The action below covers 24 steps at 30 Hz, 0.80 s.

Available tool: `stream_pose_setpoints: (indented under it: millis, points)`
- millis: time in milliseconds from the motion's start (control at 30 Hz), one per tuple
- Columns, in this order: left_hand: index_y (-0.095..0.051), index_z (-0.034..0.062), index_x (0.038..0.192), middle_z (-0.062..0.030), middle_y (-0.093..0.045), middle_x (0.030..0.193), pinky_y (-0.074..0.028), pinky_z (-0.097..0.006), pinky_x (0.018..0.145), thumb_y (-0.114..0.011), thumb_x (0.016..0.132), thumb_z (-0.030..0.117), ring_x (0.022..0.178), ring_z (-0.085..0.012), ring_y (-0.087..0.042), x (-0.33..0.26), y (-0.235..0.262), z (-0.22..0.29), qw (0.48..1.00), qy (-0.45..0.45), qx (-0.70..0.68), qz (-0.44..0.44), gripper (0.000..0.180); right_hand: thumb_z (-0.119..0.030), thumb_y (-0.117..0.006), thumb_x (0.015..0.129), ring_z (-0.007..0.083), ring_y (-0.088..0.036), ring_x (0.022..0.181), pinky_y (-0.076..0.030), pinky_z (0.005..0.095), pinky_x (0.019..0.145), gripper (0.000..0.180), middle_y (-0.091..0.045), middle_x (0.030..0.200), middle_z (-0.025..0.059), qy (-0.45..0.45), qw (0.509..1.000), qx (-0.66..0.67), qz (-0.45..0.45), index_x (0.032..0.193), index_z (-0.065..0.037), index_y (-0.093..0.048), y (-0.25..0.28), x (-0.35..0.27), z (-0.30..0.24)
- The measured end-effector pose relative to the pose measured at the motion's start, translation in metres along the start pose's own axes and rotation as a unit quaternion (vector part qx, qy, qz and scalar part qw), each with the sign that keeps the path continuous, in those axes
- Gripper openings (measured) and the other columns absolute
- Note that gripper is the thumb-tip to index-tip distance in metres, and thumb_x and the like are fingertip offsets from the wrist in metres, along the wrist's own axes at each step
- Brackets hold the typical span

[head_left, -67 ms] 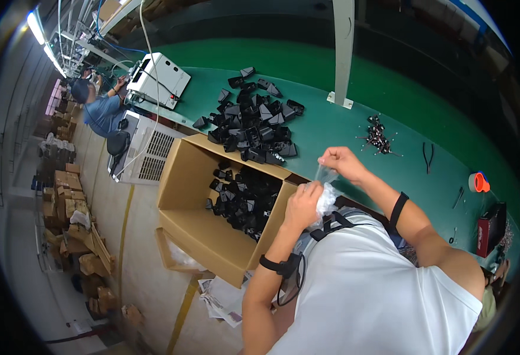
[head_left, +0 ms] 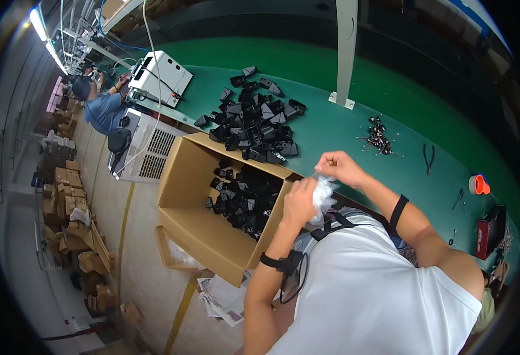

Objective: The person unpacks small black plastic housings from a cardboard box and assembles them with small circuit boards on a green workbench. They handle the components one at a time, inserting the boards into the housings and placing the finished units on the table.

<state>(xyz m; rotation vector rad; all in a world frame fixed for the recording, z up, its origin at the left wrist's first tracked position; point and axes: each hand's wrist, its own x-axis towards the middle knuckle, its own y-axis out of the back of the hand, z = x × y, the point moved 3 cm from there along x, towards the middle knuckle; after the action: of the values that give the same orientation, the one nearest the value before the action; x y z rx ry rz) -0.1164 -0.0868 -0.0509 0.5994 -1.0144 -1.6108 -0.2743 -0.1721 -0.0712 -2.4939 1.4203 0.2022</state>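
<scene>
A crumpled clear plastic bag (head_left: 324, 195) is bunched between my hands, at the front edge of the green bench. My left hand (head_left: 300, 201) is closed around the bag's gathered side. With thumb and fingertips together, my right hand (head_left: 338, 168) pinches the bag's upper edge. What the bag holds, if anything, I cannot make out. Just left of my left hand stands an open cardboard box (head_left: 209, 251) with many black plastic parts (head_left: 245, 198) inside. Beyond the box, a heap of similar black parts (head_left: 257, 124) lies on the bench.
On the bench (head_left: 325, 130) lie a small pile of screws or pins (head_left: 378, 139), black pliers (head_left: 428, 160) and an orange-and-white tape roll (head_left: 479, 184). A grey post (head_left: 345, 59) rises from it. A white machine (head_left: 160, 78) stands at the left, near another person (head_left: 101, 106).
The bag has been drawn in and bunched up; its stretched film between my hands is now crumpled. My right hand has dipped slightly toward my left.
</scene>
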Motion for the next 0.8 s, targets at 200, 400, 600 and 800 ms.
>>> stream_pose_setpoints:
  millis: [200, 400, 600, 800]
  points:
    - [-0.057, 0.0095, 0.12, -0.0226, -0.067, 0.096, -0.051, -0.048, 0.078, -0.066, 0.075, 0.005, 0.095, -0.0438, -0.063, 0.012, -0.012, -0.026, 0.94, 0.14, -0.303, 0.075, 0.046, -0.008, -0.067, 0.089, 0.0027, -0.042, 0.067, -0.034, 0.0221, 0.058, 0.015, -0.05, 0.075, -0.0054, 0.119, 0.989, -0.055, -0.063, 0.101, -0.003, -0.06, -0.013, -0.008, -0.013]
    - [-0.06, 0.0111, 0.115, -0.0222, -0.068, 0.09, -0.05, -0.051, 0.076, -0.067, 0.076, 0.01, 0.091, -0.0453, -0.063, 0.007, -0.019, -0.025, 0.96, 0.116, -0.256, 0.017, 0.039, -0.001, -0.061, 0.089, 0.0036, -0.045, 0.075, -0.04, 0.0209, 0.068, 0.032, -0.049, 0.084, -0.0037, 0.099, 0.992, -0.053, -0.058, 0.119, -0.002, -0.053, -0.009, -0.02, -0.008]
    - [-0.065, 0.0115, 0.107, -0.0236, -0.068, 0.091, -0.049, -0.052, 0.076, -0.069, 0.078, 0.02, 0.092, -0.0461, -0.063, 0.019, -0.024, -0.024, 0.955, 0.238, -0.175, -0.016, 0.031, -0.01, -0.063, 0.082, 0.0184, -0.056, 0.074, -0.046, 0.032, 0.07, 0.04, -0.058, 0.082, 0.0072, 0.169, 0.944, -0.252, -0.129, 0.122, -0.006, -0.054, -0.022, -0.013, -0.009]
    - [-0.066, 0.0013, 0.106, -0.0217, -0.07, 0.092, -0.051, -0.044, 0.077, -0.067, 0.075, 0.007, 0.089, -0.0373, -0.068, 0.022, -0.055, -0.049, 0.923, 0.241, -0.284, 0.092, 0.032, -0.008, -0.06, 0.074, 0.0353, -0.063, 0.081, -0.049, 0.0423, 0.07, 0.046, -0.064, 0.088, 0.0165, 0.243, 0.892, -0.358, -0.133, 0.12, -0.008, -0.054, -0.026, -0.014, -0.03]
